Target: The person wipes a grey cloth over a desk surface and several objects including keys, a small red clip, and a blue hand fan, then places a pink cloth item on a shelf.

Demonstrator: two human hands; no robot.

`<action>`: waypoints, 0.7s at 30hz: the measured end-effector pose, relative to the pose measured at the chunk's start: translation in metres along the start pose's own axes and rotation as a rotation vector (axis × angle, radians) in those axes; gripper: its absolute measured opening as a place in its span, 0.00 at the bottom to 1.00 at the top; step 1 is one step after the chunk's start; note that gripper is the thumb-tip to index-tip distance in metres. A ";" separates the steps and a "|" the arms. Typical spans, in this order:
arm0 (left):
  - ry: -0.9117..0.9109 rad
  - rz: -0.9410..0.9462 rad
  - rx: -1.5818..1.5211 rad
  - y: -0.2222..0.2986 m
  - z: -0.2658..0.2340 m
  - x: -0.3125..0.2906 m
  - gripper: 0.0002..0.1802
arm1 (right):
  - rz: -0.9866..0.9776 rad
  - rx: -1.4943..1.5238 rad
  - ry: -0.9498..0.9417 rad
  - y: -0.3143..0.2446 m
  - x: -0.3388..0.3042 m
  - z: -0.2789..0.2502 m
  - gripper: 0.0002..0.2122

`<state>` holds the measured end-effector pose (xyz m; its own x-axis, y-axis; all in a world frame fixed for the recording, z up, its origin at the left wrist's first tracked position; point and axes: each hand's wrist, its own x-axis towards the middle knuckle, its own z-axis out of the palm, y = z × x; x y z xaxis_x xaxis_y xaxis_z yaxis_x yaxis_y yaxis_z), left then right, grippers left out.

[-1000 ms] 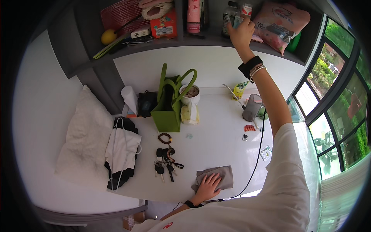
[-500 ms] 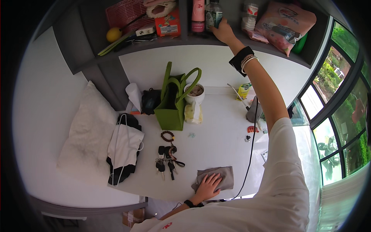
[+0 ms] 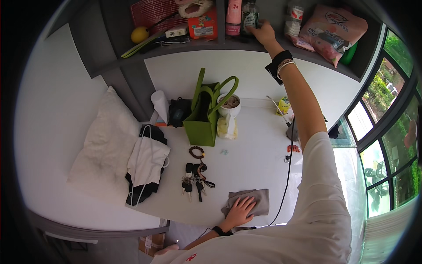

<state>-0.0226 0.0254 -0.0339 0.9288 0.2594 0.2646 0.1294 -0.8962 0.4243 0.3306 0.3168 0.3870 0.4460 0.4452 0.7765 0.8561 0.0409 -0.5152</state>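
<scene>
Up at the shelf, my right hand [image 3: 265,34] is at the lower right side of a clear bottle with a dark label [image 3: 250,18], its thumb and fingers closed against it. The bottle stands upright beside a pink bottle [image 3: 234,17]. Some of the right fingers are hidden behind the bottle's side. Down at the front edge of the white table [image 3: 246,174], my left hand [image 3: 239,211] lies flat on a folded grey-brown cloth [image 3: 259,201], fingers spread.
A green felt bag [image 3: 200,127], a white pot [image 3: 230,105] and a tissue pack [image 3: 227,128] stand at the back. Keys [image 3: 193,180] and a bead bracelet [image 3: 196,152] lie mid-table. Clothing on a hanger [image 3: 147,163] lies left; a black cable [image 3: 288,185] runs down the right.
The whole view has shifted, moving the scene slightly right. My right hand stays at the bottle, a little higher in view. My left hand remains flat on the cloth.
</scene>
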 end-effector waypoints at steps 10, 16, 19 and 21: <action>0.006 0.009 0.017 0.002 0.001 0.003 0.29 | -0.017 -0.213 -0.067 0.002 0.007 0.005 0.30; 0.008 0.002 0.030 0.001 0.001 0.001 0.29 | -0.264 0.015 0.444 -0.017 -0.023 0.001 0.21; 0.009 -0.004 0.030 -0.001 0.000 -0.002 0.28 | -0.399 0.110 -0.028 -0.037 -0.046 -0.004 0.08; 0.003 0.006 0.025 0.000 0.001 0.001 0.28 | -0.466 -0.041 -0.139 -0.037 -0.050 -0.006 0.08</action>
<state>-0.0215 0.0247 -0.0347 0.9287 0.2553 0.2691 0.1328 -0.9062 0.4015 0.2781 0.2878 0.3687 -0.0242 0.5027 0.8641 0.9671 0.2307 -0.1071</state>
